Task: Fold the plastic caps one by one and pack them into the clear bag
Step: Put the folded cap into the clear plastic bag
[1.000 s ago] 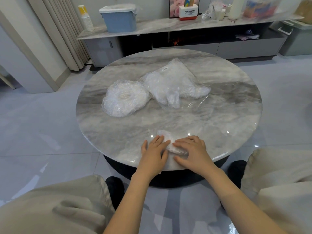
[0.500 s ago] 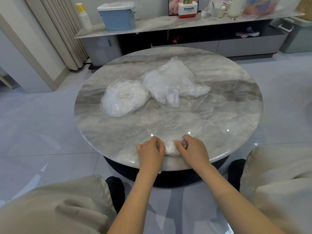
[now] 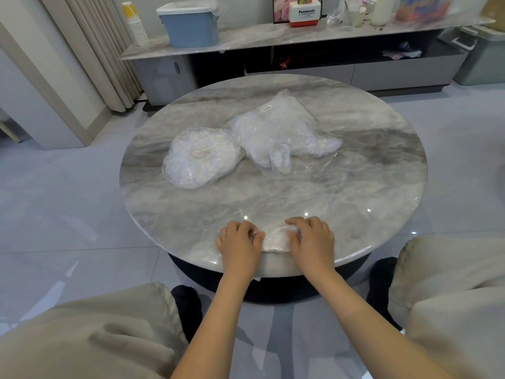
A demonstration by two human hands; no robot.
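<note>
Small crumpled white plastic cap lay at near edge of round grey marble tabletop, bunched into a compact wad between both hands. Left hand had fingers curled onto the cap's left end, right hand fingers curled over its right end, both pinching it and pressing down on the tabletop. Fold on this cap looked nearly done, though how many layers it had could not be told. Further back, left of centre, round stack of clear, unfolded plastic caps sat flat, apparently several to go; exact count not readable. Just right of it and touching, clear plastic bag with small white label lay on its side, bulging with whitish contents, probably caps already packed; its mouth seemed to face the near-right, loose film trailing. Judged: task midway, current cap not yet bagged, stack remaining. Behind, long low shelf unit held blue lidded storage box.
</note>
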